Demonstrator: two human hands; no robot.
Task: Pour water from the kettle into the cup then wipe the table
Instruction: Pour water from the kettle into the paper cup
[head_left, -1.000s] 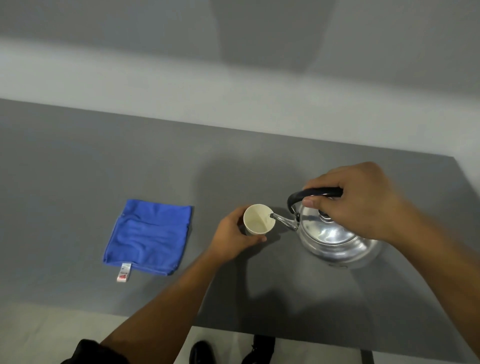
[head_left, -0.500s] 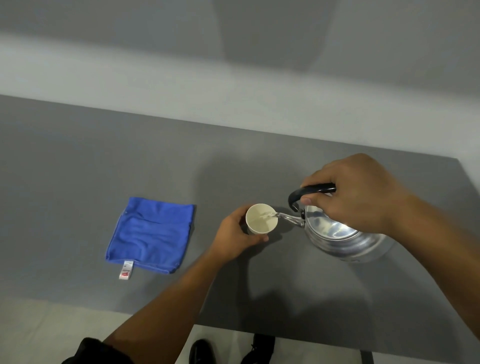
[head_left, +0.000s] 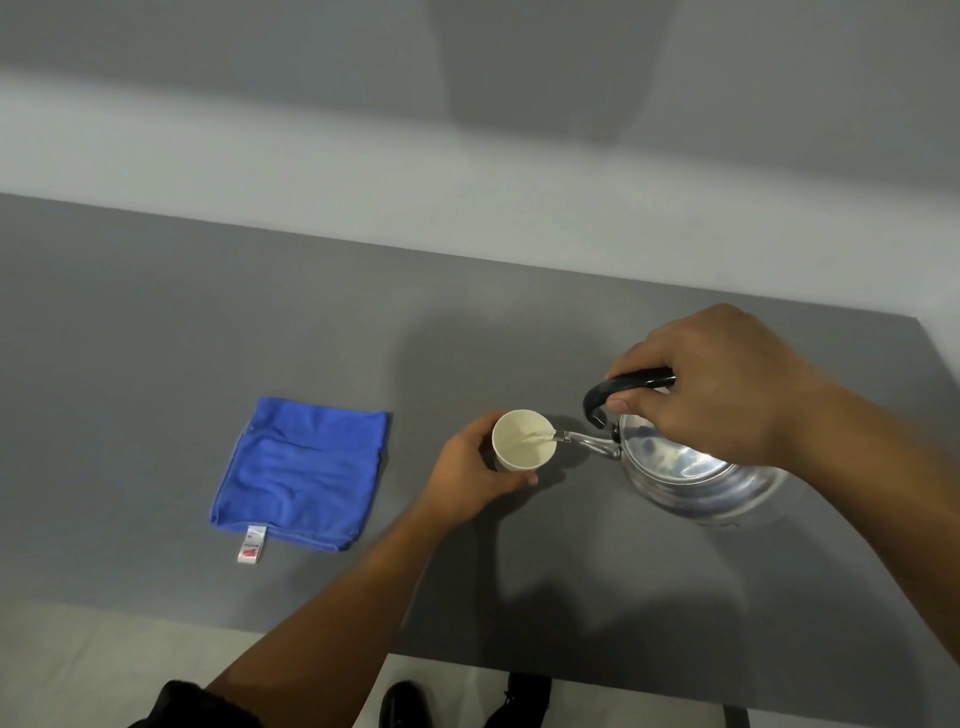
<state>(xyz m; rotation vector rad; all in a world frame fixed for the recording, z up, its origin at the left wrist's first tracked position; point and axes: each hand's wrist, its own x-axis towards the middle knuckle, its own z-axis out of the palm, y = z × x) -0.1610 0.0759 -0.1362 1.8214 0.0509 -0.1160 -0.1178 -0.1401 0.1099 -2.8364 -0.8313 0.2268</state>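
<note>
A small white paper cup (head_left: 522, 441) stands on the grey table (head_left: 156, 338), and my left hand (head_left: 467, 470) wraps around its left side. My right hand (head_left: 722, 379) grips the black handle of a shiny metal kettle (head_left: 691, 478), which is lifted and tilted to the left. Its spout reaches over the cup's right rim, and a thin stream of water runs from it into the cup. A blue folded cloth (head_left: 304, 470) with a white tag lies flat on the table, left of the cup.
The table's near edge runs along the bottom, with pale floor and my dark shoes (head_left: 405, 704) below it. Its far edge meets a light wall strip, and its right corner lies beyond the kettle.
My right hand has raised and tipped the kettle further left, bringing the spout over the cup's rim. Water now flows into the cup. My left hand has stayed on the cup.
</note>
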